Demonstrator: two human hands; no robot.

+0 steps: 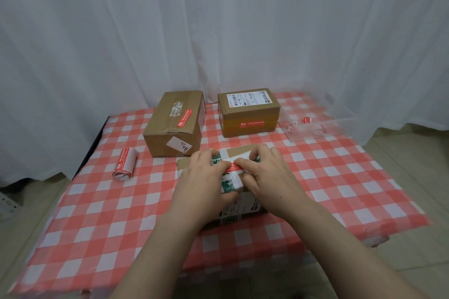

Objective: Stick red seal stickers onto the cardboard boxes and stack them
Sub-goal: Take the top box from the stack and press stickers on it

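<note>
Both hands sit close together on the near box [237,153] at the table's middle: left hand [206,177] clasps it, fingers over the top, thumb on the front; right hand [264,170] pinches a red sticker [232,167] lying across its top. Behind stand two stickered boxes [175,124] [249,111], unstacked

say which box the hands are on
The nearest box, with green-printed white tape: left hand grips it, right hand pinches a red sticker onto it.
</note>
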